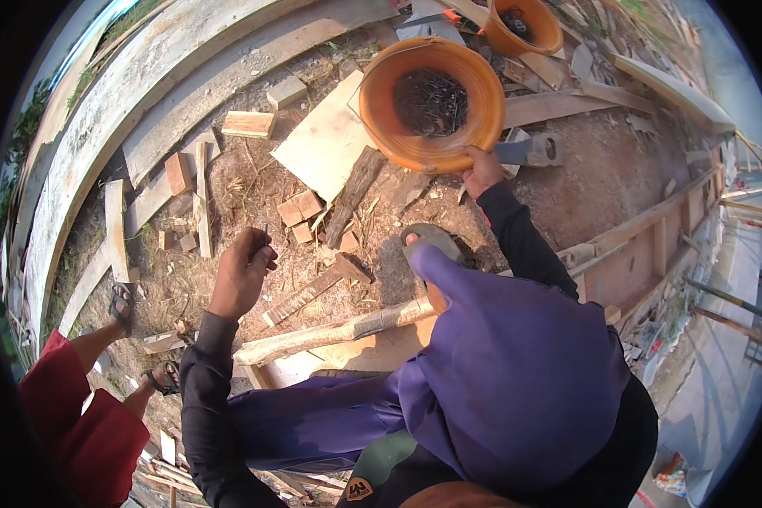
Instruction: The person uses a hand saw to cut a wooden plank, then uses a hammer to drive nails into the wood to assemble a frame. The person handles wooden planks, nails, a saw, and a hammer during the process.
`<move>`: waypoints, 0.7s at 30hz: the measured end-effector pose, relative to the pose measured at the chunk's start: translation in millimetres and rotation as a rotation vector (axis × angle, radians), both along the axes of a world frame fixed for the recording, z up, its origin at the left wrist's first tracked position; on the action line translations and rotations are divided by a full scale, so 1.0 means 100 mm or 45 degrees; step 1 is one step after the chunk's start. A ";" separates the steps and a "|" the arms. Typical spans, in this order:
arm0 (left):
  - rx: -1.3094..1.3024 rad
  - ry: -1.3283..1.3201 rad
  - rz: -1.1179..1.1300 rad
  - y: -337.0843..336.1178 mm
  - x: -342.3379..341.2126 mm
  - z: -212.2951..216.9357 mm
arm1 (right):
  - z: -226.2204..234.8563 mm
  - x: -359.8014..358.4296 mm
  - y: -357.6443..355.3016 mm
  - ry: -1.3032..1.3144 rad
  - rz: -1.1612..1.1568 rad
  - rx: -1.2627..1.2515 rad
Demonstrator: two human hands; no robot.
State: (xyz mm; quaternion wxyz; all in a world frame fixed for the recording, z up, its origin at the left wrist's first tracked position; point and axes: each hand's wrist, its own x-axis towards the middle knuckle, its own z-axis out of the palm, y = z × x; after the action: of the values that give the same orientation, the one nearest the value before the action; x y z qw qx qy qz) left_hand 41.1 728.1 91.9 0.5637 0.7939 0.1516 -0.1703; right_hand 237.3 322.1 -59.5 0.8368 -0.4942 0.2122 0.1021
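An orange bucket (pixel 483 118) is tilted so that its open mouth faces me, with many dark nails (pixel 432 102) lying inside. My right hand (pixel 483 173) is closed on the near right part of its rim, fingers hooked over the edge. My left hand (pixel 244 267) is held over the littered ground, closed in a pinch. A thin grey tip shows above its fingers and looks like a nail; the rest of it is hidden in the hand. Beside my right hand lies a handsaw (pixel 529 152), its blade partly behind the bucket.
Wood offcuts (pixel 300 207), a pale board (pixel 322 135) and a bark-covered piece (pixel 354 195) litter the dirt. A second orange bucket (pixel 523 30) stands behind. A timber rail (pixel 339 332) runs across near my legs. Another person in red shorts (pixel 85 415) is at the left.
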 end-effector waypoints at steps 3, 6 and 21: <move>0.002 0.001 0.012 -0.03 0.02 0.00 | 0.00 0.02 -0.05 0.020 -0.017 -0.001; 0.020 0.002 -0.005 -0.08 0.06 -0.01 | -0.06 0.03 -0.11 -0.001 -0.039 0.020; 0.093 -0.050 -0.075 -0.51 0.17 -0.24 | -0.27 -0.04 -0.15 -0.011 -0.054 0.097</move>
State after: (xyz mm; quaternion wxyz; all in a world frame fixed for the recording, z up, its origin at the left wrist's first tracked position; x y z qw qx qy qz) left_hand 58.1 677.6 68.1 0.5319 0.8213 0.1232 -0.1658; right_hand 233.7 306.9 -86.2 0.8579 -0.4580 0.2149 0.0899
